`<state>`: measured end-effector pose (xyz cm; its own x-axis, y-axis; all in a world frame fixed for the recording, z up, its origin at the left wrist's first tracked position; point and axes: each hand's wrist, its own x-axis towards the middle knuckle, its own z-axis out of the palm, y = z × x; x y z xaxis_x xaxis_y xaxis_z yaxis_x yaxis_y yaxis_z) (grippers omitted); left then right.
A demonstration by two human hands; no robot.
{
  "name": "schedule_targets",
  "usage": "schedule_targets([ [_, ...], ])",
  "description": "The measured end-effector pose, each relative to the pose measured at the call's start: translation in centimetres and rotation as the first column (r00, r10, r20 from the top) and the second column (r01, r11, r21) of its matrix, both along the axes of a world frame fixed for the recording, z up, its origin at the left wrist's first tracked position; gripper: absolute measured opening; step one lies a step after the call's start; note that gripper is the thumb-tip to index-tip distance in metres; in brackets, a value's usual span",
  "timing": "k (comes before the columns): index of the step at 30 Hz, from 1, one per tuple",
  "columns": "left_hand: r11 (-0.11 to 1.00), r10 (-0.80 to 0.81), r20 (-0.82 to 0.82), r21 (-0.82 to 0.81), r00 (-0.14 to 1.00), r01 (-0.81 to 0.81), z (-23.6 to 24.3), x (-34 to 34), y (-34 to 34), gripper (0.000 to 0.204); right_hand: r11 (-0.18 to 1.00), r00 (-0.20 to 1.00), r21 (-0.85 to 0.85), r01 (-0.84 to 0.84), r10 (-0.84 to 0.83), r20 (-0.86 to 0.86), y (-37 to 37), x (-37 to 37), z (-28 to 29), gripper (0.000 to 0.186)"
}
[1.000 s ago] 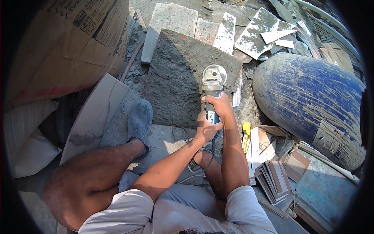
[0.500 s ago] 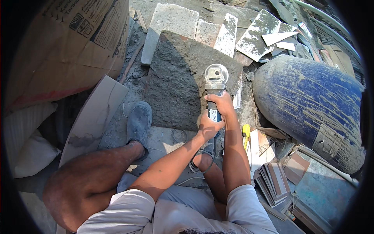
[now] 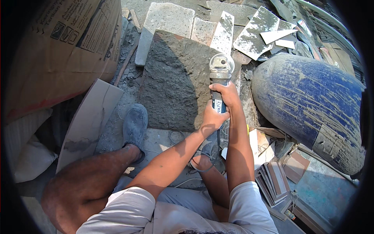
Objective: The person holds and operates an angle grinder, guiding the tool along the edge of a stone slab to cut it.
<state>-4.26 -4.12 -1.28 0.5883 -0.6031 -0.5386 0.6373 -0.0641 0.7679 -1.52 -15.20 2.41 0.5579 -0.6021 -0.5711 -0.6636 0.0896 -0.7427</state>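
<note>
**Two hands on a spinning cutter, one foot close by**

The right hand (image 3: pixel 226 93) is wrapped tight around the front of the grey metal hand grinder with a round disc guard (image 3: pixel 220 72). The left hand (image 3: pixel 212 117) is clenched around the back of its handle, just behind the right hand. Both hands hold the same tool.

The grinder's round head sits at the right edge of the big dark grey rough stone slab (image 3: pixel 175 82), near its top corner. The slab lies flat on the dusty ground.

The worn grey shoe (image 3: pixel 134 124) stands just beside the slab's lower left edge. If the disc catches on the rough stone, the tool could jump back toward the hands or the bare legs.

The thin cord (image 3: pixel 177 136) loops on the ground near the feet. It could snag a foot and tug the tool.

The big blue scratched drum (image 3: pixel 311 105) lies close on the right. An elbow could bump it. Broken pale tile pieces (image 3: pixel 257 29) lie just past the slab, and flying bits could hit bare skin.
</note>
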Motion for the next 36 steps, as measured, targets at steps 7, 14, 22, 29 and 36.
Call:
schedule_targets([
  [7,0.998,-0.069,-0.023,-0.015,0.997,0.068,-0.9,-2.4,-1.2,0.040,0.999,0.999,-0.015,0.037,-0.037,-0.024,-1.3,-3.1,-1.2,0.037],
  [14,1.000,-0.028,0.051,0.006,0.998,0.028,1.3,0.7,-1.4,0.037,0.997,0.999,-0.059,-0.040,0.038,-0.034,-1.4,0.5,1.2,0.029],
  [22,0.994,-0.083,-0.071,-0.071,0.994,0.078,0.8,-2.3,0.4,0.040,0.992,0.996,-0.116,0.043,-0.052,-0.071,-1.1,-3.4,-0.6,0.047],
  [29,0.999,-0.028,0.025,-0.046,0.999,0.029,-3.1,-0.5,0.5,0.038,0.990,0.992,-0.126,-0.057,0.042,-0.118,0.0,0.8,0.1,0.055],
  [36,0.996,-0.030,0.293,0.089,0.956,0.004,0.6,-1.5,2.0,0.037,0.992,0.966,-0.005,0.129,-0.124,0.225,0.2,-3.0,0.0,0.027],
])
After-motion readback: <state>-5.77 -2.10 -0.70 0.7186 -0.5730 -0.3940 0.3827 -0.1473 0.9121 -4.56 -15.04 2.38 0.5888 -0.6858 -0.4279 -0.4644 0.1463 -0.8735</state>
